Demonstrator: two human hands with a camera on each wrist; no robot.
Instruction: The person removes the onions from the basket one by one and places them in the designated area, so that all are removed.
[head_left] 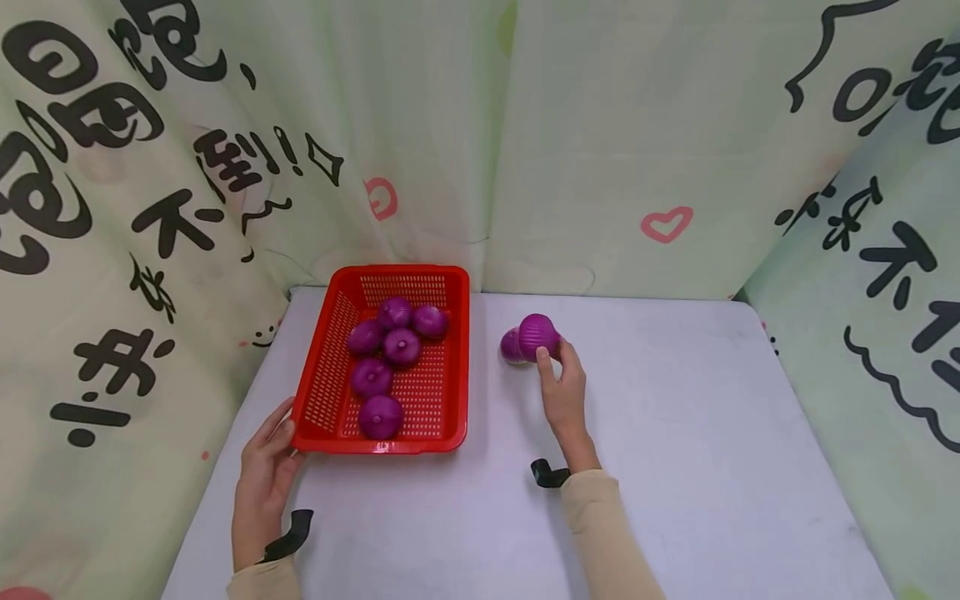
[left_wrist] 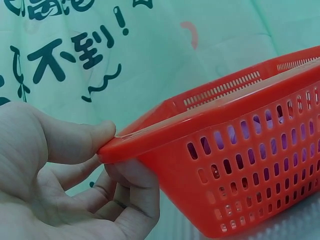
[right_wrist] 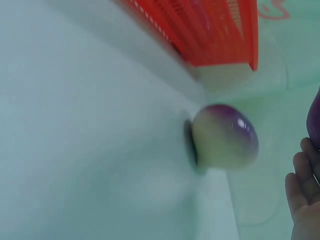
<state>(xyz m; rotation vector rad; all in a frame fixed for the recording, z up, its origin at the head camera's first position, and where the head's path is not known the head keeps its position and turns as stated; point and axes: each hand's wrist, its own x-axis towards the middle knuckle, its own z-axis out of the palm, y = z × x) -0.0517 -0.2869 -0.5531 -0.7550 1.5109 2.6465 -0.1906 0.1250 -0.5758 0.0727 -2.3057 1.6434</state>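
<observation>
My left hand point(head_left: 266, 483) pinches the near-left corner of the red basket's rim point(head_left: 375, 447); the left wrist view shows the thumb on top of the rim point(left_wrist: 165, 127) and curled fingers beneath. Several purple onions point(head_left: 381, 417) lie inside the basket. To its right, my right hand point(head_left: 564, 398) holds a purple onion point(head_left: 538, 335) between thumb and fingers, above the table. Just behind and left of that one, a second onion point(head_left: 512, 346) rests on the table; the right wrist view shows this onion point(right_wrist: 227, 140) with a pale underside and purple top.
The white table point(head_left: 675, 433) runs back to a pale green curtain point(head_left: 622, 150) with dark lettering and pink hearts, which also hangs along both sides. A black strap point(head_left: 550, 473) is on the right wrist, another black strap point(head_left: 291, 536) on the left.
</observation>
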